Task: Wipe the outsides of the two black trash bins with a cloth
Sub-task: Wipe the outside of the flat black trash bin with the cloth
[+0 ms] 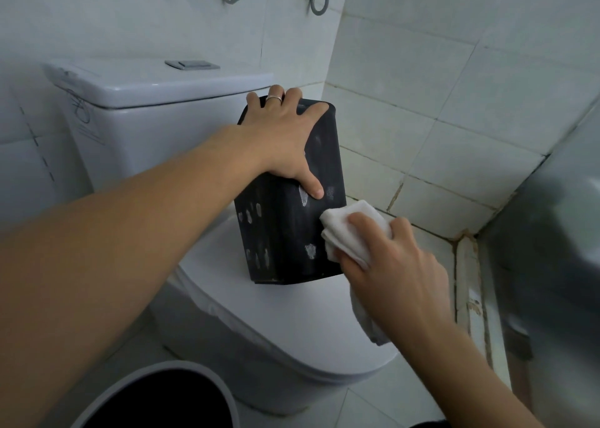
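- The black trash bin (285, 233) stands upside down on the closed toilet lid (292, 317), near the lid's back edge, with its bottom face up and a little tilted.
- The left hand (279, 135) lies spread over the top of the bin, the thumb pressing on the front face; it steadies the bin and does not curl around it.
- The right hand (389, 265) pinches a folded white cloth (350, 229) and presses it on the right front edge.
- Pale smears are visible on the front faces; I judge that long strokes from top to bottom with firm pressure are best.
- The bin should be turned under the steady hand, so that each side is wiped.
- A second bin (162, 398) waits at the floor, below the lid's front edge.
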